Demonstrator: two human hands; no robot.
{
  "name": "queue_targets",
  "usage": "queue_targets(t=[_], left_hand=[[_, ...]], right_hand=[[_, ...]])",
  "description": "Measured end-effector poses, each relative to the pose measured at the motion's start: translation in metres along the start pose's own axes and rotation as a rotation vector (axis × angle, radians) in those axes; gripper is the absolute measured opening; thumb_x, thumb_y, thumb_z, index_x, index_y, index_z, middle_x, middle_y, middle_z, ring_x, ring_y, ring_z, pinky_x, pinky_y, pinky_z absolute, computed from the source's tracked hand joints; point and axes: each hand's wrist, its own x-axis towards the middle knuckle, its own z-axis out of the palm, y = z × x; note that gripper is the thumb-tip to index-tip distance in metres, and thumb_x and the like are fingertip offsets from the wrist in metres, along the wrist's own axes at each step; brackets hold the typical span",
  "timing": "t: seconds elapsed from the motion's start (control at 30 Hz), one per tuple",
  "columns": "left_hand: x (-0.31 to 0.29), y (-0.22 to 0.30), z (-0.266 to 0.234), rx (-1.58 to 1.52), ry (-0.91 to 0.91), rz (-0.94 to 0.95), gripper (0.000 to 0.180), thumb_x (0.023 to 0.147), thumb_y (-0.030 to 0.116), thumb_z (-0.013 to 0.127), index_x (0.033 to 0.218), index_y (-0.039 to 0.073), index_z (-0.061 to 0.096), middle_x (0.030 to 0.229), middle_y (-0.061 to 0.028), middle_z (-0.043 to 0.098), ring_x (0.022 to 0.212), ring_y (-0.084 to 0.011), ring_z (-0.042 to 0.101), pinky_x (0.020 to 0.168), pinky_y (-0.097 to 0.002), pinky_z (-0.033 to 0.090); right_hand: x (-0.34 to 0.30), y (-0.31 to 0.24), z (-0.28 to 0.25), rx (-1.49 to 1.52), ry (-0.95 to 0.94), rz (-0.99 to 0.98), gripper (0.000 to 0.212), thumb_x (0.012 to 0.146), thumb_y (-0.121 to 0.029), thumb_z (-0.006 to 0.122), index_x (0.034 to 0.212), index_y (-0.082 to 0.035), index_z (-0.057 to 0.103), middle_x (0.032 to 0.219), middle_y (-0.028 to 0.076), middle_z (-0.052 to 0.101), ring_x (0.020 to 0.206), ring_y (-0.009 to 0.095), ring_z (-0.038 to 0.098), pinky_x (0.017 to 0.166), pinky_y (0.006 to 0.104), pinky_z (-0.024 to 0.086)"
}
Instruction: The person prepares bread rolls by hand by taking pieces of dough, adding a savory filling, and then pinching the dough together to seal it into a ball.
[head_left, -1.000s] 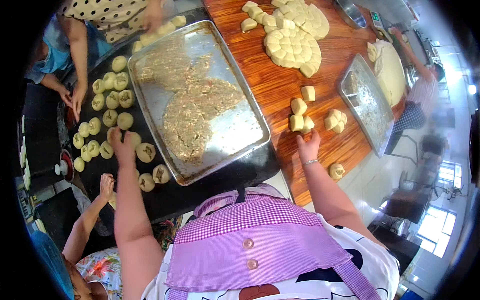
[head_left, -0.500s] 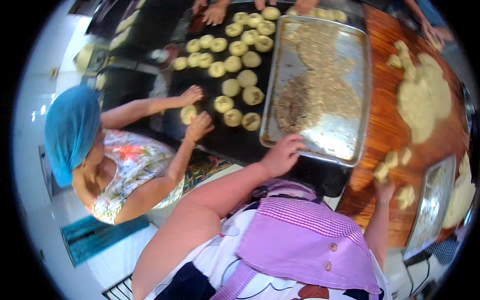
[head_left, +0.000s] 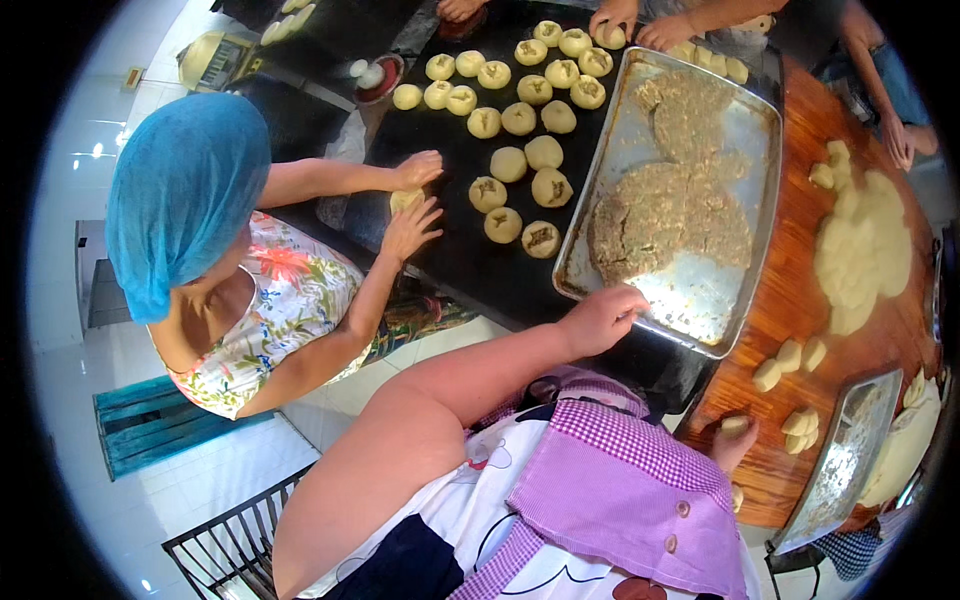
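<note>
My left hand (head_left: 604,318) is closed at the near rim of a large metal tray (head_left: 572,268). Its fingers are curled together, and whatever they hold is hidden. A brownish, crumbly filling (head_left: 670,205) covers much of that tray. My right hand (head_left: 733,448), partly behind my apron, grips a small pale piece of dough (head_left: 735,426) over the wooden table. More cut dough pieces (head_left: 789,356) lie near it, along with a small clump of dough (head_left: 801,430).
Round dough balls (head_left: 503,225), several with filling showing, sit on the black surface. A co-worker in a blue hair cover (head_left: 190,190) handles a dough ball (head_left: 406,200) at left. Other hands (head_left: 665,32) work across the table. A dough sheet (head_left: 860,255) and a smaller tray (head_left: 845,455) lie right.
The view has shifted. My right hand has drawn back toward me with a dough piece, away from the cut pieces. My left hand stays at the tray's near rim, its fingers more tightly curled.
</note>
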Motion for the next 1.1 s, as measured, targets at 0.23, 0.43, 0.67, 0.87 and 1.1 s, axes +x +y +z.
queue_targets(t=[0.23, 0.43, 0.67, 0.87, 1.1], left_hand=[[-0.020, -0.009, 0.003, 0.052, -0.050, 0.018, 0.019, 0.090, 0.004, 0.057, 0.108, 0.004, 0.062, 0.106, -0.0123, 0.063, 0.100, -0.0286, 0.062, 0.088, -0.0368, 0.049], [-0.025, -0.015, 0.011, 0.059, -0.081, 0.059, 0.019, 0.089, 0.003, 0.058, 0.106, 0.003, 0.064, 0.105, -0.0130, 0.065, 0.102, -0.0300, 0.063, 0.089, -0.0372, 0.050], [-0.024, -0.005, 0.016, 0.028, -0.086, 0.059, 0.019, 0.089, 0.005, 0.058, 0.107, 0.005, 0.064, 0.104, -0.0122, 0.065, 0.100, -0.0296, 0.063, 0.088, -0.0371, 0.051], [-0.025, -0.013, 0.023, 0.007, -0.090, 0.162, 0.018, 0.089, 0.004, 0.059, 0.107, 0.004, 0.063, 0.104, -0.0123, 0.064, 0.098, -0.0312, 0.063, 0.086, -0.0370, 0.051], [-0.034, 0.000, 0.006, 0.016, -0.076, 0.082, 0.019, 0.090, 0.006, 0.058, 0.108, 0.004, 0.062, 0.105, -0.0127, 0.064, 0.100, -0.0311, 0.062, 0.088, -0.0372, 0.050]], right_hand=[[0.002, -0.005, 0.006, -0.153, -0.012, -0.186, 0.083, 0.061, -0.009, 0.086, 0.133, 0.000, 0.047, 0.131, 0.022, 0.049, 0.124, 0.039, 0.047, 0.108, 0.0436, 0.038], [0.001, 0.001, -0.004, -0.261, -0.146, -0.217, 0.073, 0.059, -0.013, 0.088, 0.123, -0.001, 0.055, 0.126, 0.021, 0.053, 0.114, 0.040, 0.053, 0.101, 0.0449, 0.043], [-0.011, -0.038, 0.011, -0.121, -0.023, -0.280, 0.059, 0.066, -0.014, 0.084, 0.117, -0.003, 0.057, 0.120, 0.019, 0.053, 0.117, 0.041, 0.046, 0.101, 0.0484, 0.039], [-0.003, -0.027, 0.017, -0.219, -0.059, -0.254, 0.047, 0.075, -0.018, 0.078, 0.116, -0.004, 0.058, 0.121, 0.020, 0.054, 0.112, 0.040, 0.049, 0.098, 0.0480, 0.040], [0.003, -0.037, 0.017, -0.283, 0.005, -0.262, 0.044, 0.094, -0.024, 0.059, 0.130, 0.000, 0.051, 0.138, 0.023, 0.046, 0.126, 0.041, 0.044, 0.105, 0.0480, 0.037]])
